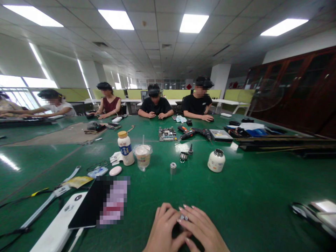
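My left hand [163, 225] and my right hand [203, 225] meet low in the picture, just above the green table. Both are curled round a small silvery metal piece [184, 217]. Most of that piece is hidden by the fingers, so its kind does not show. Beyond them a short silver cylinder [173, 168] stands upright. Farther off lie a metal ring-shaped part [183, 157] and a dark part with a thin stem [190, 149]. To the right is a cream-coloured flask body [216, 161] without a lid, its steel mouth uncovered.
A drink bottle [126, 150] and a plastic cup with a straw [143, 157] stand left of centre. A tablet [90, 206] lies nearer on the left. Circuit board [167, 134] and power drills [195, 133] are farther back. Several people sit across the table.
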Tool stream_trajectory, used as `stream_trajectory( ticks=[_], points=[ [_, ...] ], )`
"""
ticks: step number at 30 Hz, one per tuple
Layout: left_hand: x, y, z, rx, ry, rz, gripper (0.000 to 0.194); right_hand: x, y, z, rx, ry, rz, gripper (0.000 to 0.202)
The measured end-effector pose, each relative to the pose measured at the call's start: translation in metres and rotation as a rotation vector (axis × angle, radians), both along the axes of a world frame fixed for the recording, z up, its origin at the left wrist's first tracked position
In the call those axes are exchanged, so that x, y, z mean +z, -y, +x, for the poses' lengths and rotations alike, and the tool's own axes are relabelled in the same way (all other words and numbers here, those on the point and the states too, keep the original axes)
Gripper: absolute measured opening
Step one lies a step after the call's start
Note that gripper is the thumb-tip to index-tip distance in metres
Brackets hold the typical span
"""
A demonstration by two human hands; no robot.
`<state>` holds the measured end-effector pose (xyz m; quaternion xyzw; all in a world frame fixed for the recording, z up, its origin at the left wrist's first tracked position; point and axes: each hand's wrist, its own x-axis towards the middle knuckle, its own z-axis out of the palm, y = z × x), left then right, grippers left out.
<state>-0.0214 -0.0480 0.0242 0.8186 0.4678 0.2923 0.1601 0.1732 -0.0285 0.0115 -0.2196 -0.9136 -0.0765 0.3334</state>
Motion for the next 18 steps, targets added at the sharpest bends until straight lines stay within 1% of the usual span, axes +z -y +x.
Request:
stream_trajectory(
  ticks=[9,13,18],
  points=[
    [-0.0048,-0.0016,-0.0011,-0.002,-0.002,0.016,0.03,-0.0055,-0.0023,-0.0001,-0.012,-0.003,-0.013,0.048],
    [-0.0064,-0.0002,-0.0022,-0.005,-0.002,0.018,0.035,-0.0037,-0.0014,-0.0008,-0.013,-0.014,0.005,0.045],
    [-0.0048,-0.0005,-0.0022,-0.013,-0.003,0.0,0.034,-0.0027,0.001,-0.0016,-0.028,-0.039,0.015,0.043]
  ],
)
